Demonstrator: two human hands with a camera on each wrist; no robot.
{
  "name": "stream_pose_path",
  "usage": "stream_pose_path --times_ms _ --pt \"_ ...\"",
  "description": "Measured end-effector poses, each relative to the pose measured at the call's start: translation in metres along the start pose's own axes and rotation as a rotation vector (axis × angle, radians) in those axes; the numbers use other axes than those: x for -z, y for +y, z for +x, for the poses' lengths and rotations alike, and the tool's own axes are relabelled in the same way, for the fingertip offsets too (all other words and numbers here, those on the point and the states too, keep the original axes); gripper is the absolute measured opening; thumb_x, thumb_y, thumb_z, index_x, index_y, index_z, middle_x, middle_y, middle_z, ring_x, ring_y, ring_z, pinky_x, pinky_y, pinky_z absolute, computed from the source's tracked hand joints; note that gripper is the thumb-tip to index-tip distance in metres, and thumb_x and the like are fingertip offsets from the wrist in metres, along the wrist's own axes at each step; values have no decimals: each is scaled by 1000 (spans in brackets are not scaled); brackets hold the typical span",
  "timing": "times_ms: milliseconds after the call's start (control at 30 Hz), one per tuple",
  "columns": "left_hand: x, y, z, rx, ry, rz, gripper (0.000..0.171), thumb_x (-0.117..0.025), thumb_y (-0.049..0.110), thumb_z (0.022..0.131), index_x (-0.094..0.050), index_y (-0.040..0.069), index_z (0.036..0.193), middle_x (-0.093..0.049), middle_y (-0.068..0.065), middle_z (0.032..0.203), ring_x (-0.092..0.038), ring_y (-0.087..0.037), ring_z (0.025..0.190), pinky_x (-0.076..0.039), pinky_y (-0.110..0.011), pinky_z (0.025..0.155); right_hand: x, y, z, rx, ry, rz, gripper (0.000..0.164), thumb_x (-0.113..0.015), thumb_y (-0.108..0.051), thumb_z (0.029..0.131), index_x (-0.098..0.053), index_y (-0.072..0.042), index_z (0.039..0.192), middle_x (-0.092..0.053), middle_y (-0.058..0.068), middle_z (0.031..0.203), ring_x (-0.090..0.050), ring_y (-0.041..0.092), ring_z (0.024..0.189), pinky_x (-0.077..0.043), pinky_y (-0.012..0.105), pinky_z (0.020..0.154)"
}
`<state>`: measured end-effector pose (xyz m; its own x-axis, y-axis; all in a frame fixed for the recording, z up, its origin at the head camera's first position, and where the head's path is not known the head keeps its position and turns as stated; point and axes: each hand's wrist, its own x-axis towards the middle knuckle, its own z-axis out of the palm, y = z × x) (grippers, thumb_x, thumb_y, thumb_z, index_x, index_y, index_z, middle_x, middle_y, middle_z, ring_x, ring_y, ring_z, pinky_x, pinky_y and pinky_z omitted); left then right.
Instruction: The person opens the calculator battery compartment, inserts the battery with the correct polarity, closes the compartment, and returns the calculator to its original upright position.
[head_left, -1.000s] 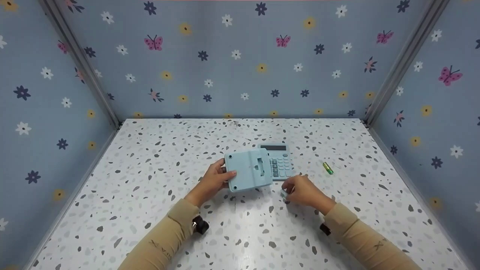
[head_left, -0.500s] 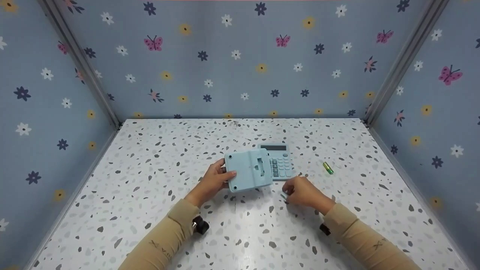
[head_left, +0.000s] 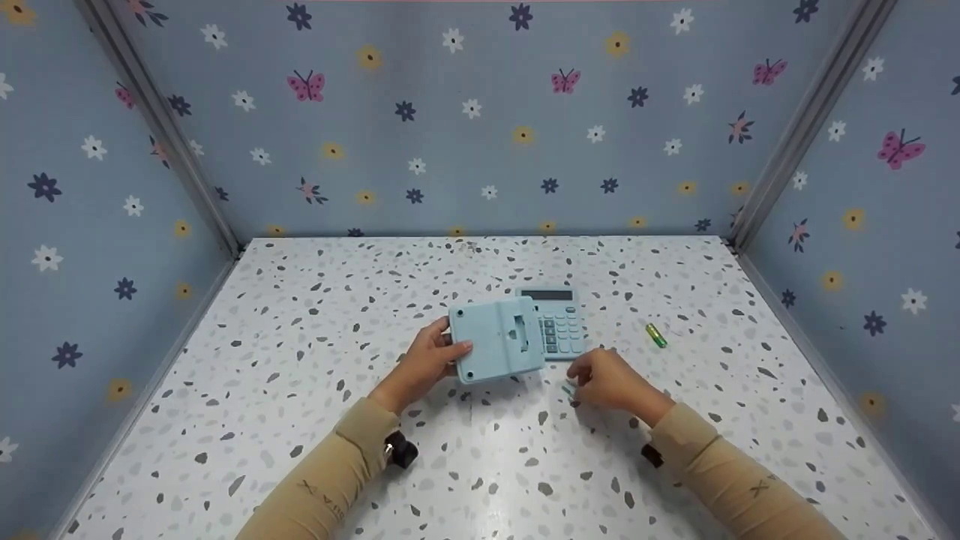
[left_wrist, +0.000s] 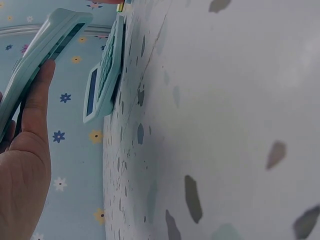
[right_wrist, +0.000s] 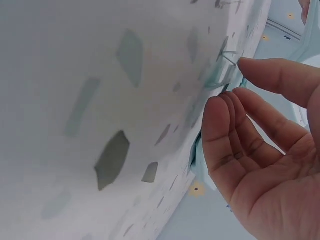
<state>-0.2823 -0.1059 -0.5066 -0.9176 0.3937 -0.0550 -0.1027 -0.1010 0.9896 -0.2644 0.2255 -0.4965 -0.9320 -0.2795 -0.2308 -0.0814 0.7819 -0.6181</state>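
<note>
My left hand grips a light-blue calculator by its left edge, thumb on its back, which faces up with an uncovered battery compartment. The left wrist view shows the same calculator edge-on, raised off the table, fingers underneath. My right hand hovers low over the table, right of it. Just beyond its fingertips lies a small light-blue cover-like piece. In the right wrist view a gap separates thumb and fingers, and the thin piece sits past them, partly hidden.
A second light-blue calculator lies keys up behind the held one, which partly covers it. To the right, a green battery rests on the speckled white table. Flower-patterned panels enclose the back and sides.
My right hand's fingers have drawn slightly back and to the right from the small piece, which now lies flatter. The left hand and its calculator stay in place.
</note>
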Motion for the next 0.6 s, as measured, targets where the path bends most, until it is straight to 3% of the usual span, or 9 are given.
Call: stream_pose_path --times_ms 267,600 --pt "0 1 -1 4 2 5 62 -60 5 109 -36 3 166 -60 -27 154 -71 -29 126 -65 -45 100 13 -2 2 12 56 -23 31 -81 -4 91 -80 1 121 -74 9 98 -64 20 85 -57 34 73" --pt "1 -1 1 4 -2 -2 64 -61 5 109 -35 3 167 -60 -28 154 -71 -28 125 -65 -43 99 31 0 2 51 171 28 34 -82 -6 91 -76 6 122 -73 11 95 -63 22 84 -54 32 71"
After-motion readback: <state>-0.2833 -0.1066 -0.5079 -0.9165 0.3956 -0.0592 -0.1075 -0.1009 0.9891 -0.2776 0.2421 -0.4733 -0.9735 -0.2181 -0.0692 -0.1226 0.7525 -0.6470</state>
